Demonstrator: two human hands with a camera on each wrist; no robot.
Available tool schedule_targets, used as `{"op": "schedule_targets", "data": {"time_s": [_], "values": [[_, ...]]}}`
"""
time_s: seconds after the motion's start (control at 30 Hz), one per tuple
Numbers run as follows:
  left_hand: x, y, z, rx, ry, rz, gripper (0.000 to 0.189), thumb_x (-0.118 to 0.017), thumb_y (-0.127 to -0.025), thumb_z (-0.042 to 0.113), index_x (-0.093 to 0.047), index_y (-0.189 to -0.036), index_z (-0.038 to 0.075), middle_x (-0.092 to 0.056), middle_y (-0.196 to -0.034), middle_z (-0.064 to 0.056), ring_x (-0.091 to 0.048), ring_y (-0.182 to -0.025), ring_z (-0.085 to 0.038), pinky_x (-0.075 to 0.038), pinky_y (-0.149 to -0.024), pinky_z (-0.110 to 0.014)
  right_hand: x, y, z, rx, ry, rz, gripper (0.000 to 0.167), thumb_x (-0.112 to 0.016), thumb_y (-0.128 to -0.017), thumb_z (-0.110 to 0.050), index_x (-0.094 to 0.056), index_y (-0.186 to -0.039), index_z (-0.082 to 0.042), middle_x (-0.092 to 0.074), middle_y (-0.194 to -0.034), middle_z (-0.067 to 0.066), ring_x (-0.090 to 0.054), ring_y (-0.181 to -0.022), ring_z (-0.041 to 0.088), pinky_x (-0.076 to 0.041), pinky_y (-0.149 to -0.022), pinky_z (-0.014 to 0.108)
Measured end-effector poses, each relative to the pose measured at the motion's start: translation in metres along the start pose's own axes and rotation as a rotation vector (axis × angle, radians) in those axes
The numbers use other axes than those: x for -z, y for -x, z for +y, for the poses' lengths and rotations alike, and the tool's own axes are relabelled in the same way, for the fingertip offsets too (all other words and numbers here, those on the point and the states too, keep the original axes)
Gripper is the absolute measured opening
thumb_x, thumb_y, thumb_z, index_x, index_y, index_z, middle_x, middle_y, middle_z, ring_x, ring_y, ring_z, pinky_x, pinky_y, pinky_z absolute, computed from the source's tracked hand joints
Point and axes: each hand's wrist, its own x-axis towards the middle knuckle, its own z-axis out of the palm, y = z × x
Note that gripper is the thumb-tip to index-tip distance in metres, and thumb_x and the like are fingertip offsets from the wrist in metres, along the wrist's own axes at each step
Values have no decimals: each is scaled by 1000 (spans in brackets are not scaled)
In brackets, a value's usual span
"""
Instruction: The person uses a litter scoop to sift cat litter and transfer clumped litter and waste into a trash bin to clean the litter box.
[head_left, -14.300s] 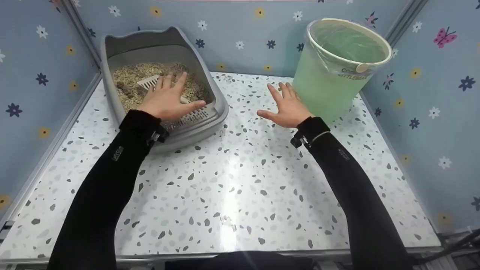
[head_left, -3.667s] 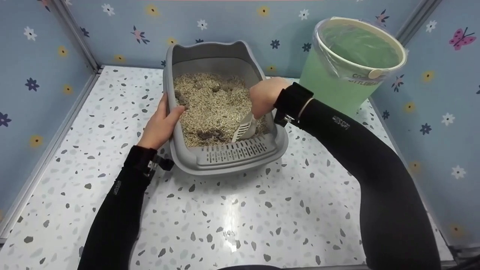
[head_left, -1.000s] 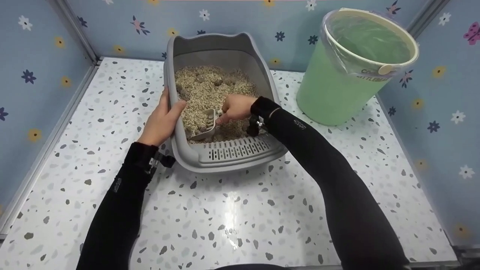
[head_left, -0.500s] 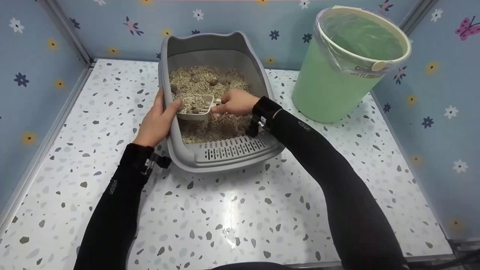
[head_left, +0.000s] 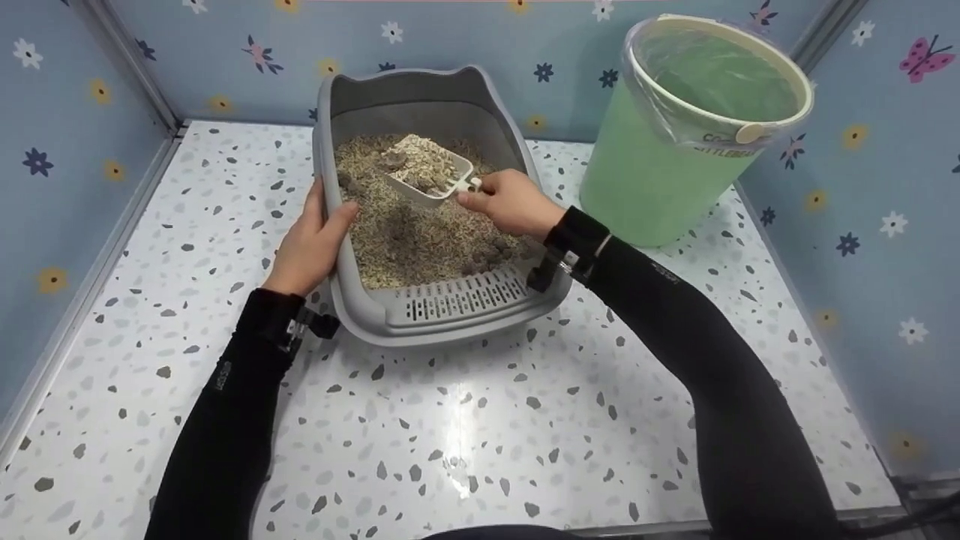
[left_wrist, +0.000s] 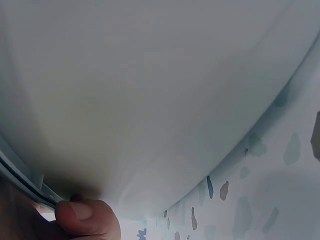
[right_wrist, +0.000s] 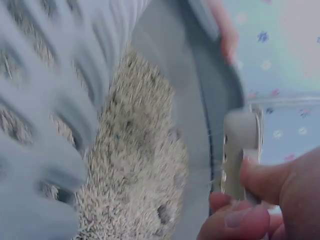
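A grey litter box [head_left: 405,90] with a slotted front step stands mid-table, with tan pellet litter [head_left: 420,247] and dark clumps inside. My left hand [head_left: 306,247] grips its left rim, thumb over the edge; in the left wrist view its fingers [left_wrist: 87,217] curl against the box's outer side. My right hand [head_left: 517,204] holds a pale slotted litter scoop [head_left: 427,200] by its handle, raised over the litter. Pellets and several clumps [head_left: 394,160] are heaped in the scoop. The right wrist view shows thumb and fingers closed round the handle, the scoop [right_wrist: 235,135] partly hidden.
A green bin [head_left: 645,172] with a clear plastic liner folded over its cream rim stands at the back right, beside the box. Flower-print panels [head_left: 562,45] wall the speckled white tabletop [head_left: 465,420] at the back and sides. More clumps [head_left: 491,255] lie near the front step.
Earlier both hands were spread open, and the box stood farther left with the scoop lying inside. Within the last second the scoop has risen, loaded, and moved back and right; the left hand keeps its grip.
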Motion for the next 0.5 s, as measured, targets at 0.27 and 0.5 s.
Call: {"op": "schedule_targets", "data": {"time_s": [0.27,0.5], "values": [[-2,2,-1,7,-8,-15,101,-42,-106,82,8,-179,35,-15,-183,-24,-27,-163,-54,-25,-132,-67,7,29,2,-64,20,-4,48,-66,-114,-41,-49,-75,-20,-41,-62,-8,-39,-50,8,-36,-50,27],[-3,3,-4,-15,5,-5,98,-41,-109,77,7,-180,30,-12,-184,-22,-23,-166,-50,-20,-134,-64,3,37,-1,-78,129,20,44,-61,-116,-47,-53,-82,-20,-44,-71,-7,-40,-56,10,-40,-55,29]]}}
